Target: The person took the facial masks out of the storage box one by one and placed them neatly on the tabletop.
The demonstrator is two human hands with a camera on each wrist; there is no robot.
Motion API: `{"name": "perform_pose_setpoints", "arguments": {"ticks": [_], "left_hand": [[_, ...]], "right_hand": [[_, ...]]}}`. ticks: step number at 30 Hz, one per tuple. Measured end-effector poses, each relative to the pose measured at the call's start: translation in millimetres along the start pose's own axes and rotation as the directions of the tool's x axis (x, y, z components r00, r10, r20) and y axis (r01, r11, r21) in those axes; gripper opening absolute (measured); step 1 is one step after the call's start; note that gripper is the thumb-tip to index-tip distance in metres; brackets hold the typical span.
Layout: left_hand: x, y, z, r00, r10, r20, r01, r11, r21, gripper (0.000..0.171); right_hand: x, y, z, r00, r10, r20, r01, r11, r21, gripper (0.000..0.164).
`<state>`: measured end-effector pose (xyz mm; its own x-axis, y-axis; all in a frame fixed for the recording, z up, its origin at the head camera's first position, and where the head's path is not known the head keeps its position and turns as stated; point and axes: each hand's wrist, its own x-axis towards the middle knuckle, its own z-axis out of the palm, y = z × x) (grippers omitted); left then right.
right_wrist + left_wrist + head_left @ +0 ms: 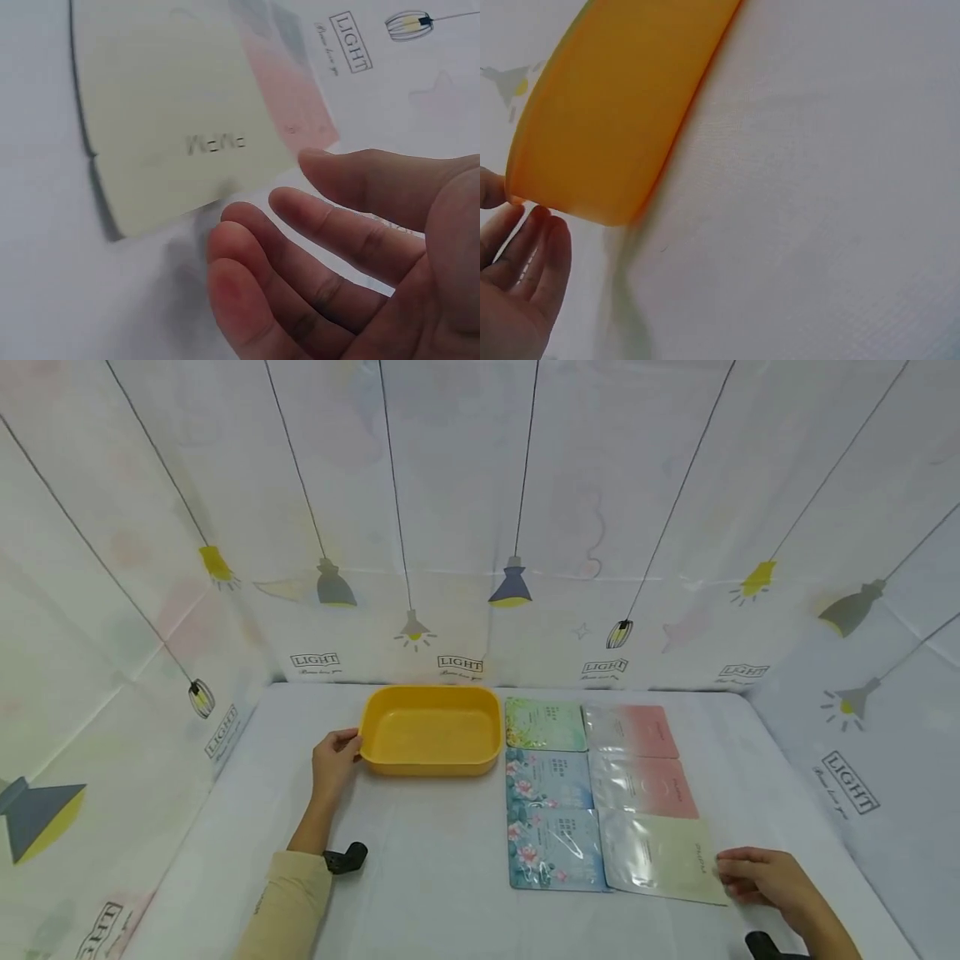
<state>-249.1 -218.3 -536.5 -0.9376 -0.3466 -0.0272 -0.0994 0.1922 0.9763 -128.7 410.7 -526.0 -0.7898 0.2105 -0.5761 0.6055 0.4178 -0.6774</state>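
A yellow plastic basin point(432, 770) stands on the white table, and my left hand point(334, 766) pinches its left rim. From the left wrist view, the thumb of that left hand point(517, 277) lies against the basin wall point(615, 112), with the fingertips just under the edge. To the right, my right hand point(768, 881) is at the outer edge of a pale yellow face mask packet point(660, 856). Seen from the right wrist, the right hand point(330, 262) has thumb and fingers apart beside the packet's edge point(172, 172), nothing gripped between them.
Beside the basin lie a green floral packet point(545, 724), two blue floral packets point(551, 781) and two pink packets point(637, 731), laid in two columns with the pale yellow one. A white cloth printed with hanging lamps point(512, 585) rises behind the table.
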Motion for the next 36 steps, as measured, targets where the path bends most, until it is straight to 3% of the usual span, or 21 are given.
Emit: {"name": "perform_pose_setpoints", "arguments": {"ticks": [6, 12, 18, 25, 33, 36], "left_hand": [[5.2, 4.6, -2.3, 1.0, -0.022, 0.008, 0.022, 0.998, 0.054, 0.032], [8.6, 9.9, 2.4, 0.999, -0.035, 0.027, 0.032, 0.992, 0.121, 0.033], [11.0, 15.5, 0.3, 0.999, -0.044, 0.023, 0.038, 0.975, 0.219, 0.032], [12.0, 24.9, -2.7, 0.999, -0.03, 0.011, 0.024, 0.939, 0.344, 0.037], [14.2, 46.1, 10.6, 0.998, 0.069, -0.015, -0.057, 0.913, 0.403, 0.039], [11.1, 53.3, 18.4, 0.995, 0.1, 0.0, -0.09, 0.897, 0.432, 0.041]], "right_hand": [[4, -22, -9, 0.997, -0.068, -0.018, 0.067, 0.996, -0.056, 0.061], [9, -51, -12, 0.984, -0.176, -0.01, 0.175, 0.98, -0.099, 0.062], [21, -85, 2, 0.948, -0.317, 0.023, 0.317, 0.938, -0.141, 0.061], [31, -126, 28, 0.931, -0.365, -0.021, 0.357, 0.92, -0.158, 0.066], [33, -169, 60, 0.863, -0.49, -0.123, 0.426, 0.836, -0.345, 0.062], [34, -180, 74, 0.838, -0.516, -0.178, 0.427, 0.823, -0.374, 0.059]]}}
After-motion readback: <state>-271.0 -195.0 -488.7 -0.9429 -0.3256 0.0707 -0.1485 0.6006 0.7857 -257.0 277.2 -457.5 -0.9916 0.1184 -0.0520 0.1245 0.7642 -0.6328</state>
